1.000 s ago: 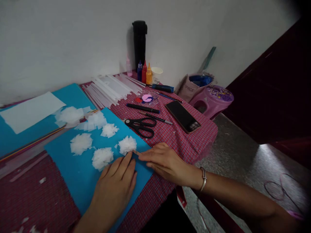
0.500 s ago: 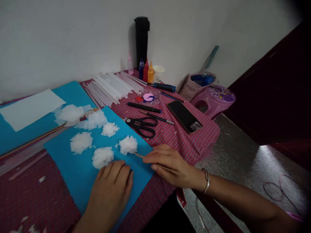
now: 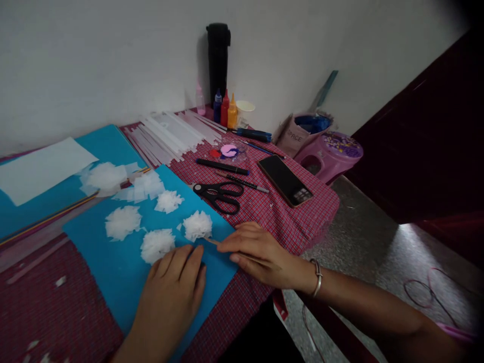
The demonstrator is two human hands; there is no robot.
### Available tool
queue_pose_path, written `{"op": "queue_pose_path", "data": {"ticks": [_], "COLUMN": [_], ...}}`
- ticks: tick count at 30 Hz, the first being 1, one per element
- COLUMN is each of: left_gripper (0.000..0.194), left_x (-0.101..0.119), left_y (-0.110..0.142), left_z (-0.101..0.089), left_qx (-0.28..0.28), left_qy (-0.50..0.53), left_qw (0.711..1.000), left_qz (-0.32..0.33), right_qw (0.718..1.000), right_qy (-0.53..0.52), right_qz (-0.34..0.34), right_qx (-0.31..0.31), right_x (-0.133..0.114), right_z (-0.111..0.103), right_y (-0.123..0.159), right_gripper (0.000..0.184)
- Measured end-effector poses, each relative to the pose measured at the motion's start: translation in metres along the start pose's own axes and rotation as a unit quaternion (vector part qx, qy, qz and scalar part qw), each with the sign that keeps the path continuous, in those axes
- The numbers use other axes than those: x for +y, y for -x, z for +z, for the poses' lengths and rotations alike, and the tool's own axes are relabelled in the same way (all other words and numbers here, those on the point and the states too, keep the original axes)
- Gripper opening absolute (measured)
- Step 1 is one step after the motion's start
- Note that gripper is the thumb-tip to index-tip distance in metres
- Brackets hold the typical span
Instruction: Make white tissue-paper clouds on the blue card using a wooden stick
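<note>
A thin light-brown stick (image 3: 212, 241) is pinched in my right hand (image 3: 257, 254), its tip at the lower edge of a white paper pom-pom (image 3: 197, 225). Most of the stick is hidden behind my fingers. My left hand (image 3: 174, 287) lies on the blue sheet (image 3: 124, 282), fingers stretched out, close below another white pom-pom (image 3: 158, 245). Further pom-poms sit on the same sheet, one at the left (image 3: 123, 222) and a smaller one (image 3: 169, 201) higher up. Looser white tissue pieces (image 3: 145, 185) overlap the sheet's top edge.
Black scissors (image 3: 219, 196), a black marker (image 3: 222, 167) and a phone (image 3: 284, 180) lie on the checked cloth (image 3: 317, 212). White paper strips (image 3: 174, 133), paint bottles (image 3: 225, 111) and a black flask (image 3: 218, 63) stand farther back. A pink stool (image 3: 333, 156) is beyond the table.
The whole view has shifted slightly, so things sit a little farther left. Both hands keep nearly the same place, with the stick's tip still at the pom-pom.
</note>
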State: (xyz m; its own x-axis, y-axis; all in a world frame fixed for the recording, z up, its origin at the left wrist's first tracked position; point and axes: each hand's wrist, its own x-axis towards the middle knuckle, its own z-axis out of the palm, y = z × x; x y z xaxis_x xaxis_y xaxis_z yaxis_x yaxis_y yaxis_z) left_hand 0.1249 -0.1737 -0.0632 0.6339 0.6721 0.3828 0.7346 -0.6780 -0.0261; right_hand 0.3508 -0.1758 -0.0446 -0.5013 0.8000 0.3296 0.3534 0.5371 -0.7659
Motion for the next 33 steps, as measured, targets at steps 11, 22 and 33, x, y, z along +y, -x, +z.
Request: {"op": "queue_pose_path", "data": {"ticks": [11, 22, 33], "left_gripper": [0.026, 0.027, 0.032], "left_x": [-0.0025, -0.0021, -0.0024], "left_y": [0.0064, 0.0032, 0.0042], "left_z": [0.0002, 0.0006, 0.0035], "left_qx": [-0.021, -0.041, -0.031], "left_qy": [0.01, 0.004, -0.016], "left_qw": [1.0, 0.999, 0.999], "left_qz": [-0.01, -0.014, -0.008], "right_qw": [1.0, 0.997, 0.999], "right_qy": [0.005, -0.01, 0.023], "right_qz": [-0.002, -0.005, 0.021], "right_qx": [0.009, 0.07, -0.014], "right_x": [0.0015, -0.0001, 0.005], "right_z": [0.0017, 0.0005, 0.003], "right_y": [0.001, 0.0034, -0.0013], "right_gripper": [0.02, 0.021, 0.024]}}
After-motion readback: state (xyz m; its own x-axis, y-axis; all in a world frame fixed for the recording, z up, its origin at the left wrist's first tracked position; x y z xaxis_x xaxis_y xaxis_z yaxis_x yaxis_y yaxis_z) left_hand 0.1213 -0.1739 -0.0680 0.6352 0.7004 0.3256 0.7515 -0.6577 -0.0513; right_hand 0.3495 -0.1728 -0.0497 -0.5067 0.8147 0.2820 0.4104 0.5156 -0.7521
